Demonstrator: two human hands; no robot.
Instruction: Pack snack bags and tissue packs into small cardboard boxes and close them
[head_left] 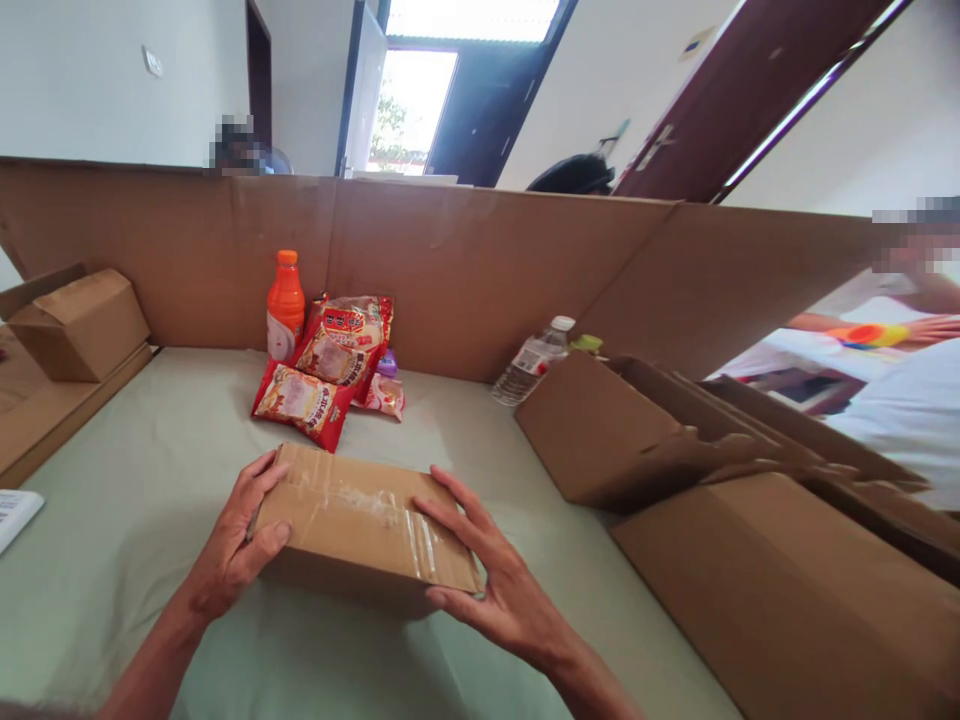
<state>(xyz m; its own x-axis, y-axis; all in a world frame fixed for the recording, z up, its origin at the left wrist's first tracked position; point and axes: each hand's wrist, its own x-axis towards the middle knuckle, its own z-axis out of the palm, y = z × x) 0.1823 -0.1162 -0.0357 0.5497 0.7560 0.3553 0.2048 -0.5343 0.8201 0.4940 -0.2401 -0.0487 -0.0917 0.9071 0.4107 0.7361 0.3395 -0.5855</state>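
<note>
A small closed cardboard box (352, 520) with clear tape across its top lies on the pale green table (135, 480) in front of me. My left hand (236, 545) grips its left end, thumb on the near side and fingers curled over the top edge. My right hand (491, 575) rests on the right end, fingers spread across the taped top and thumb at the near corner. Beyond the box lie red snack packets (304, 400) (345, 340), an orange drink bottle (286, 305) and small wrapped items (384, 392).
A tall cardboard wall (465, 260) encloses the table's far side. A clear water bottle (532, 360) leans by open cardboard boxes (600, 430) (787, 600) on the right. Another box (79, 325) sits far left, with a white sheet (15, 510) at the edge. Other people show behind and at right.
</note>
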